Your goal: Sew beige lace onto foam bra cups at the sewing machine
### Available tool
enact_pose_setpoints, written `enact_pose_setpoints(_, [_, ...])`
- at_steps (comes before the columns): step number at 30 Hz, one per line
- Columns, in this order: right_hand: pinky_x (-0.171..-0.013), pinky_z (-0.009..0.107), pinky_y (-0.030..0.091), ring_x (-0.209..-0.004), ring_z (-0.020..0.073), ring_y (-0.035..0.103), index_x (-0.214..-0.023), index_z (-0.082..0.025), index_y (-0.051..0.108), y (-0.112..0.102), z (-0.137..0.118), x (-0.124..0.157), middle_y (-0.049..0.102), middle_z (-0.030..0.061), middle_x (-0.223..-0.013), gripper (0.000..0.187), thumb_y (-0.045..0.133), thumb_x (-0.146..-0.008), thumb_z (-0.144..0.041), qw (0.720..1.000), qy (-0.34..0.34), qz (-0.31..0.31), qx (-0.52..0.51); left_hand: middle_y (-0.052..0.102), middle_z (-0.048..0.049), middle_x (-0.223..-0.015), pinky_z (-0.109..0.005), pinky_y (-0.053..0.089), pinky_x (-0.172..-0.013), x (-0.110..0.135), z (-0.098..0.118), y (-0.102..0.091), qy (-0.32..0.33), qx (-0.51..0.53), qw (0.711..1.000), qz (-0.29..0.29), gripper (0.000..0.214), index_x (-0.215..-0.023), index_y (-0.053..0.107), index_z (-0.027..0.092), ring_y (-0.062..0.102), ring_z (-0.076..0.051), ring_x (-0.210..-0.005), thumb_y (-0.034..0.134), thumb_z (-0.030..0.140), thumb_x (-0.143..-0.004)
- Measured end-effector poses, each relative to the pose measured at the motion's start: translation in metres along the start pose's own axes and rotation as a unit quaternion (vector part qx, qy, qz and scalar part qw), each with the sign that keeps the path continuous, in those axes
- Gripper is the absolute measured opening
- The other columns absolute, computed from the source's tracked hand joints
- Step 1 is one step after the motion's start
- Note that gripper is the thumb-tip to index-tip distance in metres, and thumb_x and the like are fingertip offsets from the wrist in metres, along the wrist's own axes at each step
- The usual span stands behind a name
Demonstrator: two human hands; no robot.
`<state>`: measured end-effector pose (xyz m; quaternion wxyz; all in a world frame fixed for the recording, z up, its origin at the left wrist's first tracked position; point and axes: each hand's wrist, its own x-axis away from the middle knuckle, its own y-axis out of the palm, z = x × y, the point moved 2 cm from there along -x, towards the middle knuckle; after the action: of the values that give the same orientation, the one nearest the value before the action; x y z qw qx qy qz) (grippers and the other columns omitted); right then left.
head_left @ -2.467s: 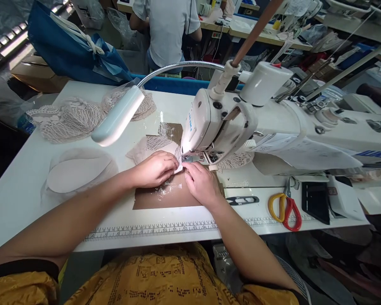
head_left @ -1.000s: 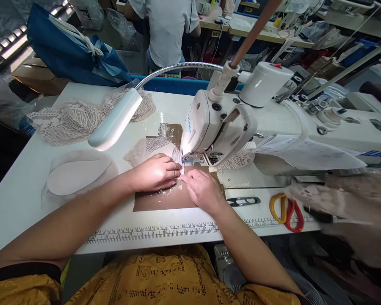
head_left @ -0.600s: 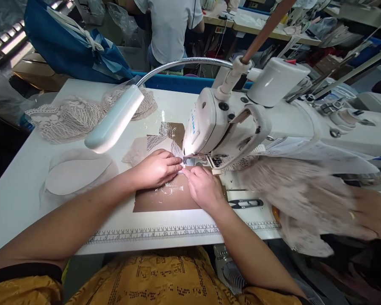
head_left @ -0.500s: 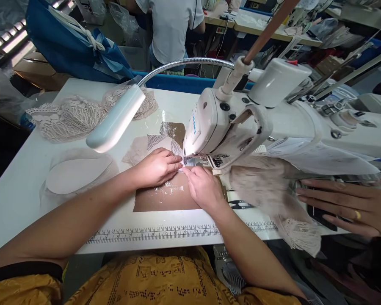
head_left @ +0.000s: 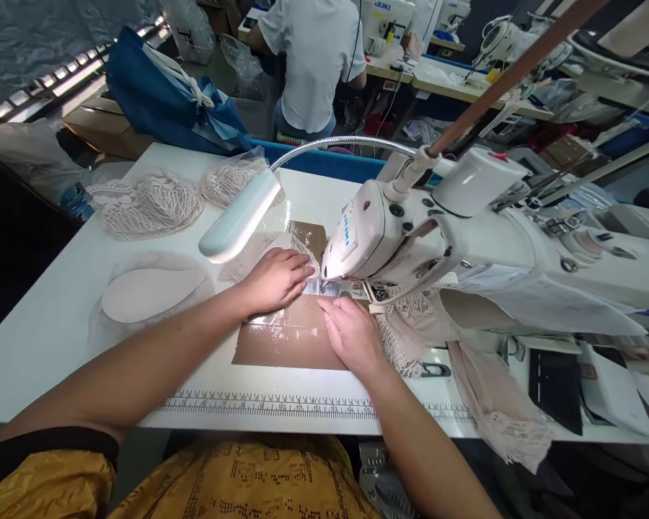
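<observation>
My left hand [head_left: 277, 277] lies flat, fingers together, pressing a pale lace piece [head_left: 303, 252] onto the bed of a white sewing machine [head_left: 389, 238], just left of the needle. My right hand [head_left: 351, 335] rests palm down in front of the presser foot, fingertips on the work at the brown taped patch [head_left: 286, 339]. Both hands hold the fabric down against the table; no fingers are wrapped round anything. A bundle of beige lace [head_left: 487, 389] lies draped over the table's front edge to the right of my right hand.
A gooseneck lamp [head_left: 238, 220] hangs over the work. Lace pieces [head_left: 151, 202] and a pale foam pad [head_left: 151, 292] lie at the left. A ruler strip [head_left: 281, 407] runs along the front edge. A person in a white shirt [head_left: 319, 65] sits behind. A blue bag [head_left: 167, 101] stands at back left.
Another person's hand came in from the right, dropped a bundle of beige lace over the scissors and front edge, and left. My view shifted left. My hands stayed at the needle.
</observation>
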<state>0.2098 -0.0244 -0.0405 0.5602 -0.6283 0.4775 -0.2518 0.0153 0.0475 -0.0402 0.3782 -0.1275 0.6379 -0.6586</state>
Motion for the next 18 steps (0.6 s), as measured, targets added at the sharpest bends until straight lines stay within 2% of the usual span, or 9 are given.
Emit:
enact_pose_setpoints(6, [-0.072, 0.031, 0.048, -0.077, 0.0198, 0.062, -0.117, -0.019, 0.070, -0.001, -0.001, 0.000, 0.070, 0.0070, -0.093, 0.034, 0.047, -0.093, -0.018, 1.000, -0.002, -0.001, -0.012, 0.062, -0.0149, -0.128, -0.049, 0.046, -0.092, 0.001, -0.006, -0.003, -0.049, -0.015, 0.999, 0.016, 0.033, -0.121, 0.063, 0.017, 0.056, -0.032, -0.115, 0.046, 0.027, -0.095])
enact_pose_setpoints(10, [-0.075, 0.031, 0.050, -0.080, 0.0201, 0.064, -0.117, -0.018, 0.070, -0.002, -0.002, 0.000, 0.069, 0.0076, -0.091, 0.033, 0.045, -0.094, -0.019, 1.000, -0.005, -0.006, -0.020, 0.060, -0.0143, -0.129, -0.048, 0.044, -0.095, 0.002, -0.011, -0.003, -0.095, -0.019, 0.995, 0.025, 0.032, -0.120, 0.063, 0.016, 0.054, -0.031, -0.117, 0.046, 0.027, -0.095])
enact_pose_setpoints(14, [-0.076, 0.032, 0.051, -0.082, 0.0201, 0.065, -0.117, -0.017, 0.069, -0.002, -0.001, 0.001, 0.069, 0.0081, -0.093, 0.034, 0.043, -0.095, -0.020, 0.999, -0.016, -0.006, -0.031, 0.056, -0.0143, -0.134, -0.050, 0.040, -0.100, 0.004, -0.014, -0.006, -0.181, -0.019, 0.983, -0.029, 0.036, -0.125, 0.060, 0.018, 0.049, -0.033, -0.124, 0.041, 0.030, -0.096])
enact_pose_setpoints(18, [-0.076, 0.031, 0.052, -0.083, 0.0203, 0.066, -0.117, -0.016, 0.069, 0.001, 0.004, 0.002, 0.069, 0.0088, -0.095, 0.034, 0.042, -0.096, -0.023, 0.999, -0.036, 0.009, -0.039, 0.055, -0.0158, -0.134, -0.047, 0.038, -0.104, 0.011, -0.013, -0.033, -0.237, -0.021, 0.969, -0.074, 0.043, -0.129, 0.055, 0.016, 0.049, -0.033, -0.124, 0.049, 0.039, -0.093])
